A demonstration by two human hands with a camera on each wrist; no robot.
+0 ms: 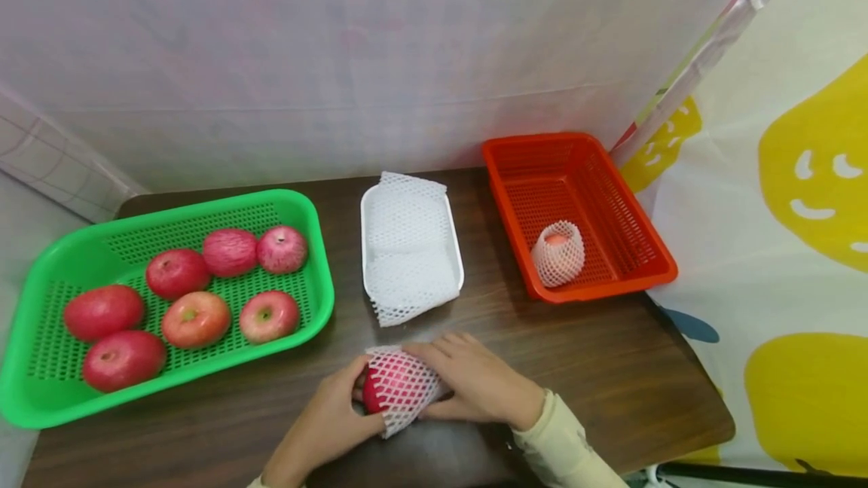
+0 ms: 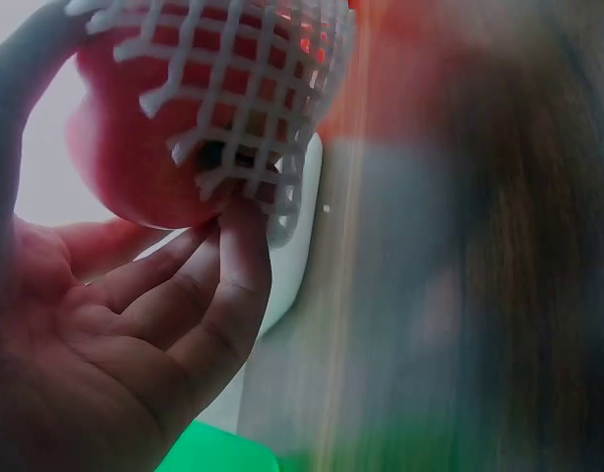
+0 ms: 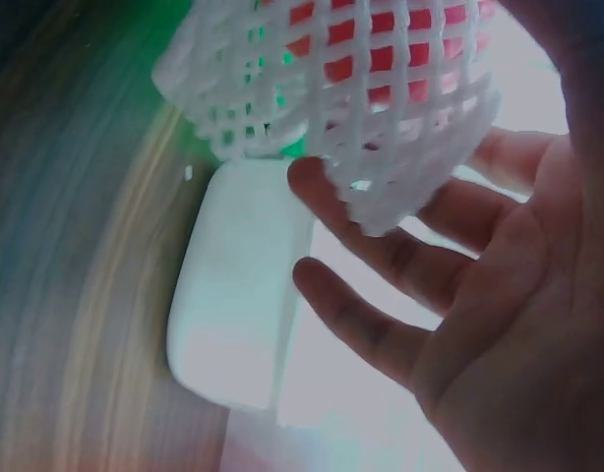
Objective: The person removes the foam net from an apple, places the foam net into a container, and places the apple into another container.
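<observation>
Low over the near side of the table, a red apple [image 1: 371,396] sits partly inside a white foam net sleeve [image 1: 404,391]. My left hand [image 1: 334,411] grips the apple from the left, with thumb and fingers on opposite sides of it. In the left wrist view the bare end of the apple [image 2: 150,162] bulges out of the net's open edge. From the right, my right hand [image 1: 478,382] holds the net-covered side between thumb and fingers. The right wrist view shows the net sleeve [image 3: 381,118] extending past the apple, with some fingers beneath it.
At the left, a green basket [image 1: 324,262] holds several bare red apples [image 1: 197,320]. Foam net sleeves [image 1: 410,239] lie on a white tray [image 1: 458,266] at the middle back. A red basket [image 1: 610,194] at the right contains one netted apple [image 1: 559,253]. Fabric walls border the table.
</observation>
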